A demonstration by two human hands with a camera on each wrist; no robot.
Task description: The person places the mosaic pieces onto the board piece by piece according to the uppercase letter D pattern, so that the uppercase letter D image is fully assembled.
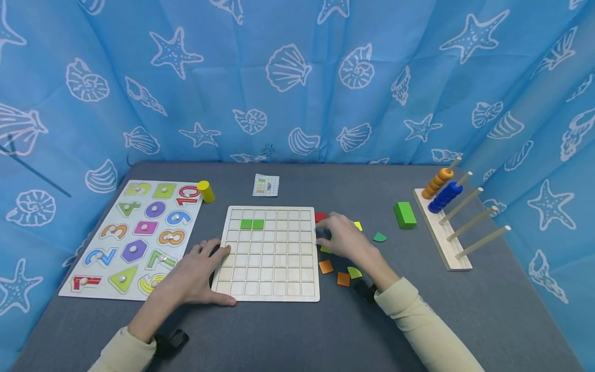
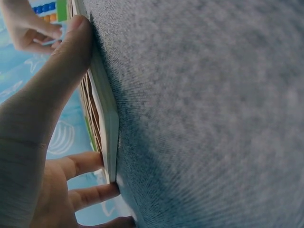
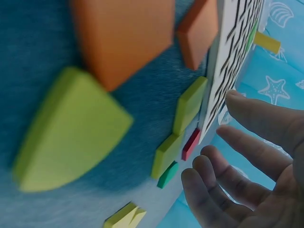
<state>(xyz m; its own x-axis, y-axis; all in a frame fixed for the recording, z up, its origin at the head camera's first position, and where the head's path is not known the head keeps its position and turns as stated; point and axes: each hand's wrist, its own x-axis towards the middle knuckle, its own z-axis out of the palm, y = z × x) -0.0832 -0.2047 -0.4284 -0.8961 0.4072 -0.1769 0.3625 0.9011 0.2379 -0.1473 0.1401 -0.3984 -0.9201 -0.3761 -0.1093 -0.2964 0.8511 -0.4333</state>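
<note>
A pale wooden grid board (image 1: 269,258) lies flat, with two green square tiles (image 1: 252,224) side by side in its upper left cells. My left hand (image 1: 197,276) spans the board's near left corner, thumb on the front edge and spread fingers touching the left side. Beyond the right edge, my right hand (image 1: 346,237) hovers over loose pieces, fingers loosely bent and nothing between them in the right wrist view. A red tile (image 1: 319,217) lies beside its fingertips. Orange tiles (image 1: 326,266), a lime quarter-round piece (image 1: 355,272) and a green quarter-round piece (image 1: 379,237) lie around it.
A number-and-shape puzzle board (image 1: 153,235) occupies the left side, with a yellow cylinder (image 1: 206,191) by its corner. Behind the grid lies a small printed pattern card (image 1: 266,185). To the right stand a green block (image 1: 405,215) and a pegged bead stand (image 1: 443,232).
</note>
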